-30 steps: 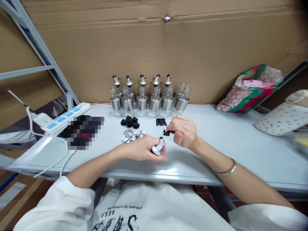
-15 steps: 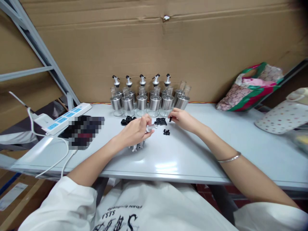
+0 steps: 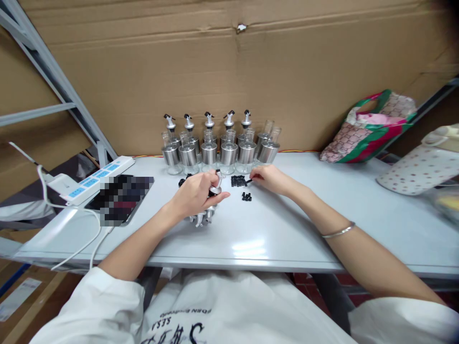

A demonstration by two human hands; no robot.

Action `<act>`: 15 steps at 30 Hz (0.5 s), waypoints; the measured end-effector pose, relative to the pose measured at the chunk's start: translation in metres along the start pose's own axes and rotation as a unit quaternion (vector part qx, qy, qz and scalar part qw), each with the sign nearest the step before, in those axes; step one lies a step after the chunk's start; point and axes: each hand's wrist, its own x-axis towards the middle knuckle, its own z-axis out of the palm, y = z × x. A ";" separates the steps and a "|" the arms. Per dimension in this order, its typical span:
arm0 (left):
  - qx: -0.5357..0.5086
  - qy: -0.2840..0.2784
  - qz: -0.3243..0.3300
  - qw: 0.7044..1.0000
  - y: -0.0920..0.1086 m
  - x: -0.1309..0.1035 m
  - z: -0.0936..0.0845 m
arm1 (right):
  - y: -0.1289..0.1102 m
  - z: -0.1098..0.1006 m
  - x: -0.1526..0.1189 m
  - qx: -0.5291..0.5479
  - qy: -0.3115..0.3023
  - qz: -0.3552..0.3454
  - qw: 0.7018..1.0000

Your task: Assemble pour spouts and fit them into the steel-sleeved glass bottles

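Observation:
My left hand (image 3: 195, 193) is closed on a silver pourer spout (image 3: 215, 189), its narrow end pointing up with a black bit at the tip. Fingertips of my right hand (image 3: 268, 179) pinch a small dark strip (image 3: 248, 181), right beside a row of black flip caps (image 3: 237, 181). Nearer to me lies a cluster of tiny black plugs (image 3: 246, 196). More silver spouts (image 3: 201, 218) are heaped below my left hand, which partly covers them. Behind that hand, black stopper parts (image 3: 182, 181) show only in part.
Glass-and-steel bottles (image 3: 210, 154) stand in rows at the back, several with pourers fitted. On the left are a power strip (image 3: 96, 179) and a phone (image 3: 138, 198) with cables. A patterned bag (image 3: 358, 136) and a dotted jug (image 3: 412, 167) stand at the right.
The spout in my left hand has turned from pointing right to pointing up. The strip in my right hand has tipped from upright to nearly level, close to the row of caps.

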 end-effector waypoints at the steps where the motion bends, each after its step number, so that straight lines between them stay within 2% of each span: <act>1: 0.005 -0.003 0.001 1.000 0.000 0.000 0.000 | 0.000 0.001 0.000 0.005 0.002 0.008 1.000; 8: 0.036 -0.019 0.003 0.999 0.002 0.000 0.001 | -0.005 0.010 0.002 0.053 -0.004 0.057 0.997; 15: 0.026 -0.046 -0.016 0.998 0.002 0.000 -0.001 | -0.006 0.013 0.003 0.054 0.005 0.060 0.997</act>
